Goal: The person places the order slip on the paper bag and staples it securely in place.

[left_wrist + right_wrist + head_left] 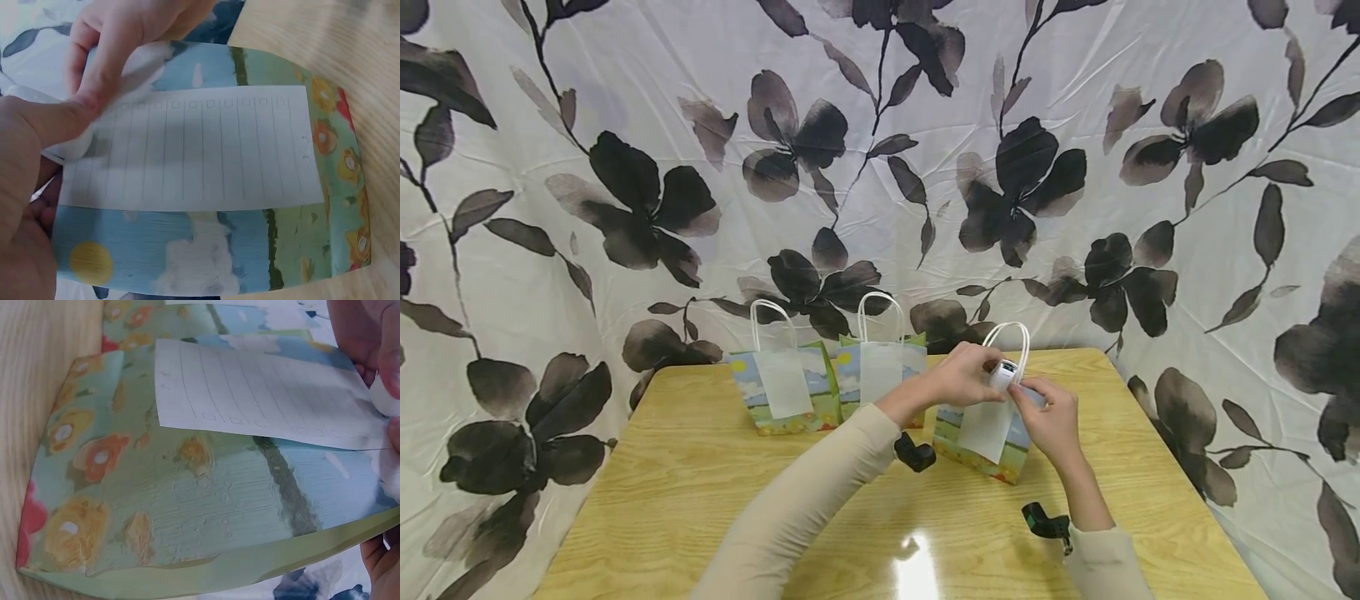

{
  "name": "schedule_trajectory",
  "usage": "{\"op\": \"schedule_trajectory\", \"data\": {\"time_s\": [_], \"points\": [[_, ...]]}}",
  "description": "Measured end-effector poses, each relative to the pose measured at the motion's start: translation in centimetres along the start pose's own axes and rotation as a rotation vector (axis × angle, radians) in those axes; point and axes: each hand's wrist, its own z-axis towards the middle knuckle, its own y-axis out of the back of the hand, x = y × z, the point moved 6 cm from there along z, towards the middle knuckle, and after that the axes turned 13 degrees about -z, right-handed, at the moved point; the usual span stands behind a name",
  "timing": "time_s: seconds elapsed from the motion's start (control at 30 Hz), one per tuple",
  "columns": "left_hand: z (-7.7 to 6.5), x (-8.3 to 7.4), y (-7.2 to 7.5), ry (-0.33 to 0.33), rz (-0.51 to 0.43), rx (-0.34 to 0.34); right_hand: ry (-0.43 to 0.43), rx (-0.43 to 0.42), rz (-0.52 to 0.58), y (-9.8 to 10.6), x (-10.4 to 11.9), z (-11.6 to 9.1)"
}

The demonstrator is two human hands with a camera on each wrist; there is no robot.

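Observation:
My left hand (967,372) grips a small white rounded device (1002,375) with a dark end, at the top edge of the rightmost paper bag (950,432). With its thumb in front and fingers behind, my right hand (1051,415) pinches the bag's top edge beside the device. A lined white sheet (187,150) with small checkboxes lies against the bag's front, its upper end under the device. The bag shows painted sky, grass and flowers, and its white rope handle (1025,342) stands up behind the hands. Its base tilts slightly on the table.
Two similar bags, a left one (748,392) and a middle one (917,358), stand on the wooden table (685,483) to the left, each with a white sheet on its front and a raised handle. A floral cloth (880,208) hangs behind.

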Motion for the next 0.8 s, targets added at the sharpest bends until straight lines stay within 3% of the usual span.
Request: {"op": "schedule_trajectory", "data": {"time_s": [0.23,0.57,0.8], "points": [[0.22,0.54,0.15,0.017,-0.059,-0.018,0.007,0.007,-0.01,-0.04,-0.05,-0.11],[0.33,0.91,-0.31,0.043,-0.142,0.009,-0.005,-0.009,-0.038,-0.13,-0.12,-0.77],[0.9,0.56,0.02,-0.006,-0.044,0.001,0.025,-0.04,-0.024,0.08,-0.02,-0.22]]}}
